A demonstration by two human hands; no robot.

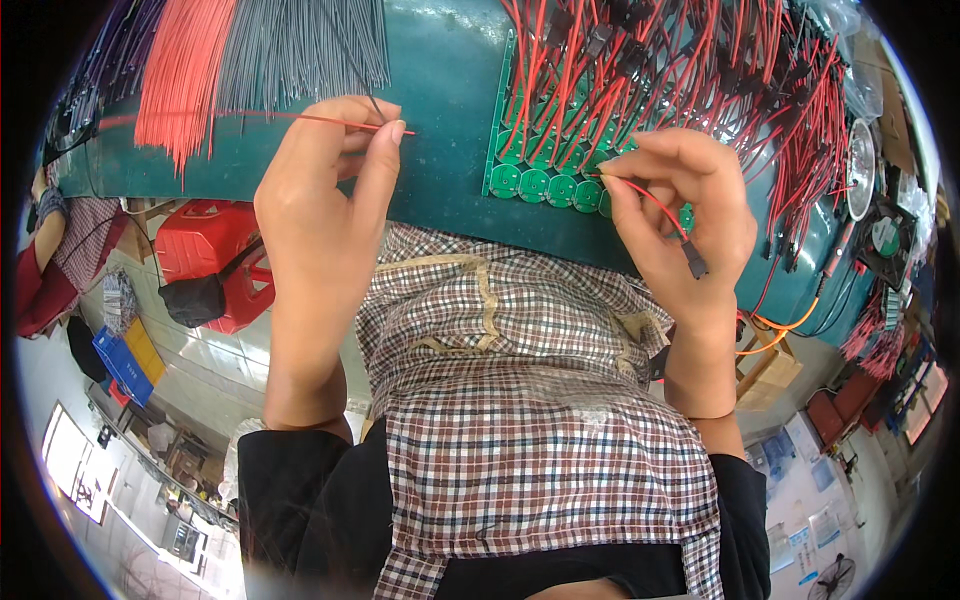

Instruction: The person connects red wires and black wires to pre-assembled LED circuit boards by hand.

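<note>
My left hand (318,195) is closed in a pinch above the table's near edge. Between its thumb and fingers run a thin red wire (262,114), its short end poking out past the thumb, and a dark wire (372,98). My right hand (700,205) pinches a short red wire lead (650,197) by its end. A small black connector (697,262) hangs from that lead against the palm. Beside the right fingertips lies a green circuit board panel (533,186) of round sections, with many red and black leads (690,50) standing on it.
Bundles of loose red wires (180,80) and grey wires (300,55) lie at the table's back left. An orange-cabled tool (838,250) and a clear round lid (860,168) sit at the right edge. Red plastic containers (205,240) stand below the left side. Another person's arm (48,235) shows far left.
</note>
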